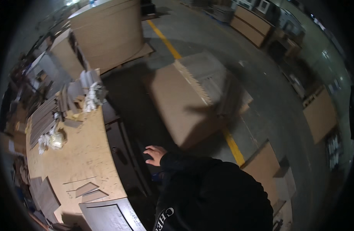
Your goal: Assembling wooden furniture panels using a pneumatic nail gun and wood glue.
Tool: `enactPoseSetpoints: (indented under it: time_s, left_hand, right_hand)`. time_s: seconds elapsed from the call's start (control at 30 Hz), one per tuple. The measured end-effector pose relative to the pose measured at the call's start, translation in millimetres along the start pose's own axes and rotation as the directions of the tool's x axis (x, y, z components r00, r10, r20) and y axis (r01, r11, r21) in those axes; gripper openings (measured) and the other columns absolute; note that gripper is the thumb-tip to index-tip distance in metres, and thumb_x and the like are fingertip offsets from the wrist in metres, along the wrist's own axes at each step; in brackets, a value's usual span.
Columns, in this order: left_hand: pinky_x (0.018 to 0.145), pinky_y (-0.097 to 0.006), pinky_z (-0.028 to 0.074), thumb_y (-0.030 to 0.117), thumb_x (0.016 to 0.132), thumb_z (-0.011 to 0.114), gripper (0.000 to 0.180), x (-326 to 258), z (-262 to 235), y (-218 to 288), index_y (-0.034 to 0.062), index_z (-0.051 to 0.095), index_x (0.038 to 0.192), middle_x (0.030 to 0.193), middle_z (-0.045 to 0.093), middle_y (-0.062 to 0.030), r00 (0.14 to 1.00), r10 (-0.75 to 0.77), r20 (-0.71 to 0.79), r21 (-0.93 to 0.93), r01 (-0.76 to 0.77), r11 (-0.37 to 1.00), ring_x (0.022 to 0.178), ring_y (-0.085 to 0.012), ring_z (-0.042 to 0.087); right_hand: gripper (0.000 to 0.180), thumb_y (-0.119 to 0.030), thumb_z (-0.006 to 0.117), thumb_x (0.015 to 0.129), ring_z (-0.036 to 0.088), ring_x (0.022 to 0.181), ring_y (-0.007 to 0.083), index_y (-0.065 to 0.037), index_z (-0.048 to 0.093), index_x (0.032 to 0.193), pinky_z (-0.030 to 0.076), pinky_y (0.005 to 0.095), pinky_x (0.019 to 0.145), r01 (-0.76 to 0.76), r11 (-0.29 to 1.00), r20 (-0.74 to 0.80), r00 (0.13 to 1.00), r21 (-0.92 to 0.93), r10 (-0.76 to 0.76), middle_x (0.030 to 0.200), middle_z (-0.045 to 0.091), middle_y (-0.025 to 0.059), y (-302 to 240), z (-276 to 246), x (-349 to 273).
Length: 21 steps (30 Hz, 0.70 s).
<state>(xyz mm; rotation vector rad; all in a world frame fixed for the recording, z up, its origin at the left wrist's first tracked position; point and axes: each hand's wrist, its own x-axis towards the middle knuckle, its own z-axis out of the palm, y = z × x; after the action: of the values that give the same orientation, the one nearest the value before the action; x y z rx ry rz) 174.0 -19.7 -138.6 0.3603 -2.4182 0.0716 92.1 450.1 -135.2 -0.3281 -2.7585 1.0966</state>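
My left hand hangs just off the right edge of the desk, fingers loosely spread and gripping nothing, over the dark frame that runs along that edge. I see only this one hand; my right hand is out of view, hidden somewhere behind my black sleeve. The nearest thing to my fingers is that dark frame, so I judge a good reach here means keeping the palm low and closing on the rail squarely, not on its corner, since the light is poor and the edge is hard to read.

On the desk, near its lower end, lies one dark panelled door, and just above it two thin grey offcuts. Further up the desk I count two crumpled white rags, the second at the far end, beside one stack of grey strips. To the right of the desk, on the floor, stands one big pile of brown boards, crossed behind by one yellow line.
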Motion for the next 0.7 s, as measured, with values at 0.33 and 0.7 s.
enactPoseSetpoints:
  time_s: [0.33,0.7]
  left_hand:
    - [0.07,-0.046,0.04,0.036,0.077,0.053,0.038,-4.5,-5.5,21.3,0.0016,0.054,0.094,0.091,0.051,-0.021,0.952,0.3,0.058,0.078,-0.304,0.949,0.086,-0.0345,0.048]
    - [0.075,-0.038,0.043,0.015,0.084,0.048,0.037,-79.6,-22.1,301.3,-0.0004,0.04,0.116,0.108,0.046,-0.0175,0.819,0.484,0.308,-0.819,-0.031,0.574,0.105,-0.0239,0.044]
  right_hand:
    - [0.054,-0.047,0.056,0.069,0.046,0.105,0.0289,-0.009,0.052,0.108,0.038,0.0398,0.086,-0.546,0.802,0.377,0.708,-0.244,0.597,0.111,0.049,0.0134,158.5,-66.2,-246.5]
    - [0.059,-0.05,0.058,0.066,0.052,0.096,0.0267,-0.005,0.054,0.104,0.041,0.034,0.083,-0.907,0.42,0.271,0.4,-0.019,0.876,0.102,0.056,0.0146,279.6,-126.7,-346.4]
